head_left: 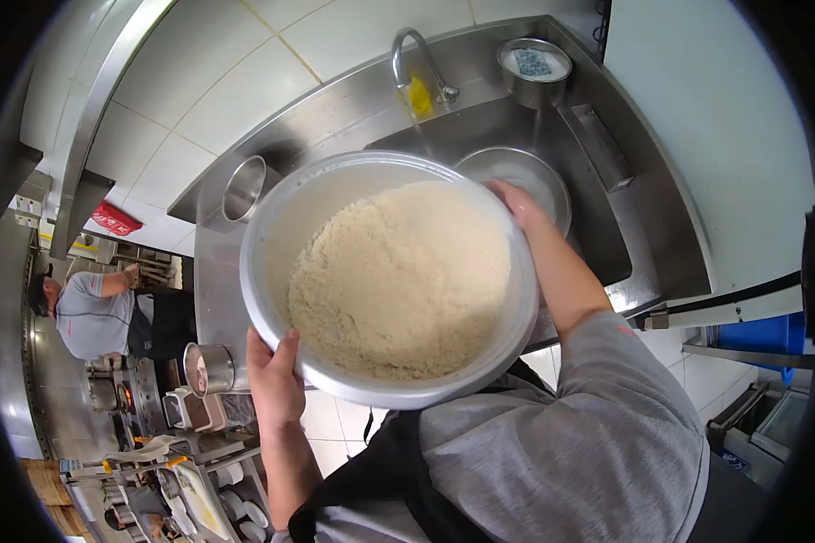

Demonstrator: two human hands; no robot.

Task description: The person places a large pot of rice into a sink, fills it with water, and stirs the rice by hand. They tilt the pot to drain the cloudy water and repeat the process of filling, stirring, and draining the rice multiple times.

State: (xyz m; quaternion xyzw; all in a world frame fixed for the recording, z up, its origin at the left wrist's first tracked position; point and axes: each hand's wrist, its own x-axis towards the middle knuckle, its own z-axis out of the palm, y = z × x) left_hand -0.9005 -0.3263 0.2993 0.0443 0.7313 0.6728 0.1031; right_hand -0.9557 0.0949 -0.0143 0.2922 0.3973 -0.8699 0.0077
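A large round white tub (270, 312) is held up in the middle of the view, tilted so that the pale rice-like grain (398, 281) inside shows. My left hand (276, 376) grips the tub's rim at the lower left, its thumb against the edge. On the right side, my right hand (519, 204) is closed round the rim, its fingers partly hidden by the tub. Beyond the tub, a round metal bowl (552, 181) with whitish contents sits in the steel sink.
A curved faucet (412, 45) with yellow at its spout rises behind the sink. Metal pots stand at the back right (534, 86), left (244, 188) and lower left (210, 369). A co-worker (95, 312) is at the far left.
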